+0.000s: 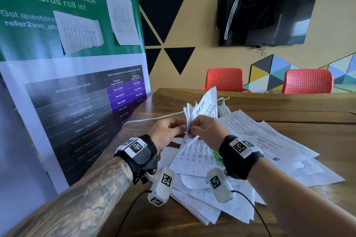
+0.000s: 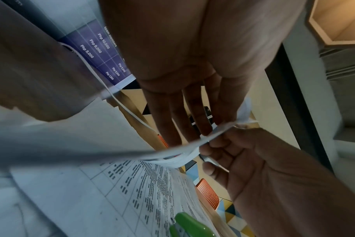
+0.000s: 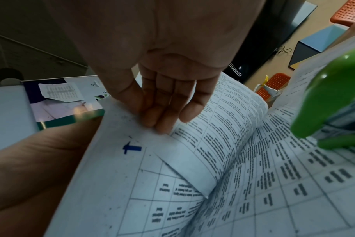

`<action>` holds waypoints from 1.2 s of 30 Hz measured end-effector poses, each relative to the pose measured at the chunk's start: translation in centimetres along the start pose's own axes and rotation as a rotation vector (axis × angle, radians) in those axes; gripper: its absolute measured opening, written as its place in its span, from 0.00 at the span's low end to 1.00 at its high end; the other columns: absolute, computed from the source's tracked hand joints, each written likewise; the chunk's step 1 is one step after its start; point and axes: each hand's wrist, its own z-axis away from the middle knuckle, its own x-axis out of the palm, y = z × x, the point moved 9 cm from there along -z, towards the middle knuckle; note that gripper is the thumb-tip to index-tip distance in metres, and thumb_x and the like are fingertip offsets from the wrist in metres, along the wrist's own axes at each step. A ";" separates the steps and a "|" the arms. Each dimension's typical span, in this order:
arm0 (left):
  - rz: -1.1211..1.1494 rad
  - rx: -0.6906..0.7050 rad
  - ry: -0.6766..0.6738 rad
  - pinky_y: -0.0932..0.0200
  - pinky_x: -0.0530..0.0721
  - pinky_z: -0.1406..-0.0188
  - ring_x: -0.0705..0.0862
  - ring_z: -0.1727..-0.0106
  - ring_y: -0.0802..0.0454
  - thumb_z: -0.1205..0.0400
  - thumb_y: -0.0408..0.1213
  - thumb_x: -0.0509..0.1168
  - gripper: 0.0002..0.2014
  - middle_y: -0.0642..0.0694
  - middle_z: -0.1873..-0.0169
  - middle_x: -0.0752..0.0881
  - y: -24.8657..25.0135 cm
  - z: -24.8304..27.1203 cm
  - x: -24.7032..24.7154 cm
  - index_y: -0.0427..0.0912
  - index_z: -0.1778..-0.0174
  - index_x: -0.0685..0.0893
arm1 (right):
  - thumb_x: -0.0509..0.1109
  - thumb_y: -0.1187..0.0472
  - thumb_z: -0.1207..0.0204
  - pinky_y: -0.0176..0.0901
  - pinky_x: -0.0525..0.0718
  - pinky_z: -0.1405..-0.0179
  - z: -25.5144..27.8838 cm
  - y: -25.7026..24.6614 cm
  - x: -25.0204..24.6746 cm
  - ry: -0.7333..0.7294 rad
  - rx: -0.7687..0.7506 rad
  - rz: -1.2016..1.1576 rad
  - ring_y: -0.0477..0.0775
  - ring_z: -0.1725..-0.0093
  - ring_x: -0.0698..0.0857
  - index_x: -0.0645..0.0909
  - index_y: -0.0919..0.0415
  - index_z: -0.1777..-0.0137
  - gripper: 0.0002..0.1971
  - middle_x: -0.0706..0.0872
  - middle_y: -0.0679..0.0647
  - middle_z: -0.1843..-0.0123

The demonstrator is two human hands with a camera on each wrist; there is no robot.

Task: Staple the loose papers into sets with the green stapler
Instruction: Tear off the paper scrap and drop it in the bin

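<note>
Both forearms reach forward over the wooden surface and meet at centre, wrists raised above a loose heap of papers. Left hand: palm turned inward, fingers extended along the near face of a held set of sheets, thumb closing from the other side, so it pinches the set at its edge. Right hand: knuckles up, fingers pressed together on a folded-back corner of the same set, thumb opposed; it grips the sheets just beside the left hand. The set stands nearly upright, long axis running from the hands up and away toward the far side, top edge fanned and curling; its lower part drapes down onto the heap. The printed tables on the sheets are too blurred to read in the wrist views. Green stapler: lies on the heap just below and inside the right wrist, mostly hidden in the head view; which way its nose points I cannot tell. Behind the hands, more papers spread to the right, and a white cable runs across the surface to a power strip. Farther back: two red chairs, a banner at left, a wall screen with a dark garment draped over it.
</note>
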 end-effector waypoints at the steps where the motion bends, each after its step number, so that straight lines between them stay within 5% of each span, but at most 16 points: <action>1: -0.022 0.011 -0.004 0.57 0.88 0.72 0.92 0.60 0.58 0.17 0.31 0.71 0.06 0.53 0.63 0.93 0.1 0.0 0.1 0.48 0.53 0.90 | 0.69 0.68 0.23 0.36 0.83 0.64 -0.1 0.1 -0.1 -0.001 0.001 0.020 0.47 0.64 0.88 0.83 0.65 0.58 0.04 0.92 0.55 0.62; 4: -0.080 0.025 -0.025 0.57 0.88 0.73 0.93 0.59 0.56 0.17 0.31 0.71 0.05 0.52 0.63 0.93 0.3 -0.1 0.4 0.45 0.52 0.90 | 0.68 0.66 0.24 0.54 0.88 0.55 -0.1 0.4 -0.1 -0.007 0.005 0.040 0.60 0.58 0.90 0.83 0.60 0.61 0.06 0.92 0.53 0.64; 9: -0.109 0.053 -0.029 0.51 0.91 0.64 0.93 0.56 0.52 0.18 0.30 0.72 0.04 0.51 0.63 0.92 0.4 0.0 0.7 0.43 0.54 0.89 | 0.67 0.70 0.25 0.63 0.90 0.50 0.1 0.5 -0.1 0.003 0.017 -0.038 0.69 0.57 0.89 0.81 0.65 0.60 0.04 0.91 0.57 0.66; 17: -0.184 0.082 0.028 0.51 0.91 0.67 0.90 0.59 0.54 0.21 0.30 0.75 0.05 0.49 0.65 0.91 0.0 0.3 0.5 0.41 0.61 0.88 | 0.66 0.69 0.22 0.64 0.89 0.52 0.5 1.0 -0.1 0.000 -0.020 -0.006 0.62 0.62 0.90 0.82 0.65 0.58 0.05 0.91 0.59 0.64; 24: -0.257 0.039 -0.021 0.56 0.90 0.72 0.93 0.61 0.56 0.18 0.27 0.70 0.03 0.47 0.65 0.92 1.0 -0.2 0.6 0.33 0.55 0.90 | 0.67 0.69 0.19 0.57 0.88 0.57 1.2 0.2 -0.7 -0.006 -0.047 -0.036 0.61 0.59 0.91 0.81 0.65 0.56 0.04 0.91 0.59 0.62; 30: -0.326 0.095 0.055 0.49 0.91 0.69 0.93 0.60 0.52 0.17 0.35 0.70 0.06 0.41 0.60 0.93 1.4 -0.1 0.6 0.35 0.55 0.87 | 0.71 0.43 0.21 0.50 0.88 0.61 1.5 0.2 -0.2 -0.007 0.070 -0.094 0.56 0.61 0.93 0.76 0.64 0.49 0.21 0.93 0.57 0.62; 36: -0.405 0.143 0.051 0.44 0.90 0.70 0.92 0.62 0.51 0.21 0.30 0.68 0.04 0.42 0.61 0.92 1.2 0.4 1.2 0.39 0.57 0.89 | 0.64 0.58 0.17 0.63 0.91 0.56 1.0 0.3 0.3 -0.014 0.065 0.104 0.54 0.65 0.92 0.77 0.62 0.62 0.12 0.92 0.56 0.67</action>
